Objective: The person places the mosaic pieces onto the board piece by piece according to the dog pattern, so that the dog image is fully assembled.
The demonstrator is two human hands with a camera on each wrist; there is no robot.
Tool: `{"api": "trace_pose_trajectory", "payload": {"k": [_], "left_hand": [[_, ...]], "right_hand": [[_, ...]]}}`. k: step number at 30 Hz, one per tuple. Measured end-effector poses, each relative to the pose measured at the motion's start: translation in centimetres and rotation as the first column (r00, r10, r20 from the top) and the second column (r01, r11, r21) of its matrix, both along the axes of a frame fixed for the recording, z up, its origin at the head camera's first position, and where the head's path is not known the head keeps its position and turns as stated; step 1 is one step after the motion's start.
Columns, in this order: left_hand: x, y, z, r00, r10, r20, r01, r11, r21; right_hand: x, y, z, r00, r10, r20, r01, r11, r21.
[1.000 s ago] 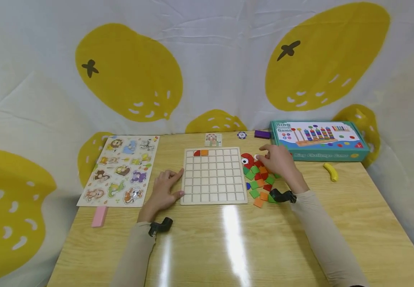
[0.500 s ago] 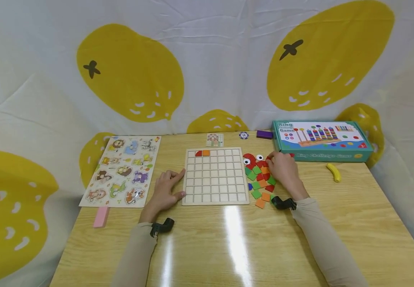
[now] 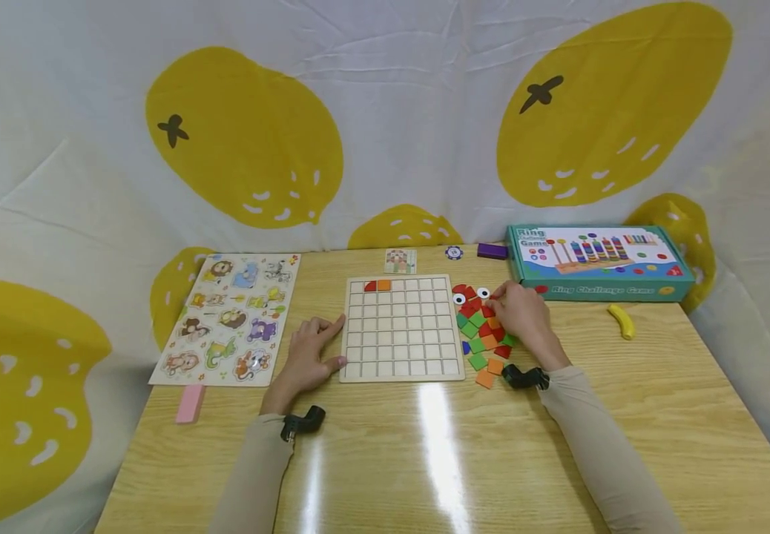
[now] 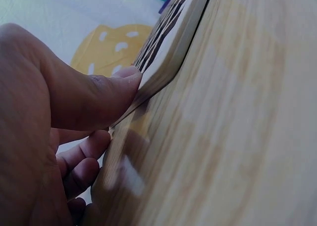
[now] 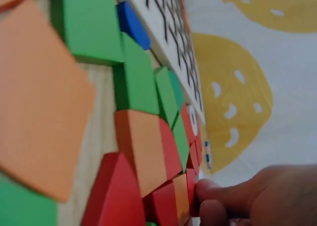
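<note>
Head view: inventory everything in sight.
Square wooden grid board: 1, pale, centre
Flat quarter-round piece: 1, red, board's top row
Flat square piece: 1, orange, beside it
Loose flat pieces: many, mixed colours, right of board
Round eyes: 2, white-black, among loose pieces
Animal puzzle board: 1, multicoloured, left
Rectangular block: 1, pink, near puzzle
Picture card: 1, multicoloured, behind board
Round chip: 1, blue-white, right of card
Rectangular game box: 1, green, back right
Small block: 1, purple, left of box
Banana-shaped toy: 1, yellow, before box
Table: 1, wood-coloured, below
Lemon-print cloth: 1, white-yellow, behind
Wrist cameras: 2, black, wrists
Left hand: 1, beige-sleeved, at board's left edge
Right hand: 1, beige-sleeved, at loose pieces
</note>
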State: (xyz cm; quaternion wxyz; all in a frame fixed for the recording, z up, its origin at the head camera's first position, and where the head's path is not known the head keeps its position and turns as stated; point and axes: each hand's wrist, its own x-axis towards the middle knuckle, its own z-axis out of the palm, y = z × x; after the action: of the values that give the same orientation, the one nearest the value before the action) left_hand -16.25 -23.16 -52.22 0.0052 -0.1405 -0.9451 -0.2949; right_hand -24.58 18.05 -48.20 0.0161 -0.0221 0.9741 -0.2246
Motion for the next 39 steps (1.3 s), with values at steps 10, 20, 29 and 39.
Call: {"api": "trace_pose_trajectory", "payload": {"k": [10,20,29,39], "left_hand": [[0.0,-0.2,0.0,1.000,-0.005,-0.008,0.005,1.000,0.009],[-0.3,-0.5,-0.2,1.000,-0.008,-0.010,0.008,1.000,0.003],[-0.2,-0.2,-0.1,1.000,-0.023,-0.017,0.023,1.000,0.002],[-0.3,-0.2,-0.1,1.000,-0.015,-0.010,0.015,1.000,0.000]], "right_hand": [[-1.0,-1.9,1.3,0.960,0.202,-0.193,-0.245,0.942,-0.231],[-6.0,-9.3,-1.6,0.966,0.188,-0.177,-0.259,0.720,-0.644],[-6.4,-13.0,-2.7,0.939,0.261,-0.225,-0.335,0.844,-0.420],[-6.4,-13.5,-2.4,0.936,0.293,-0.194,-0.345,0.876,-0.339]]}}
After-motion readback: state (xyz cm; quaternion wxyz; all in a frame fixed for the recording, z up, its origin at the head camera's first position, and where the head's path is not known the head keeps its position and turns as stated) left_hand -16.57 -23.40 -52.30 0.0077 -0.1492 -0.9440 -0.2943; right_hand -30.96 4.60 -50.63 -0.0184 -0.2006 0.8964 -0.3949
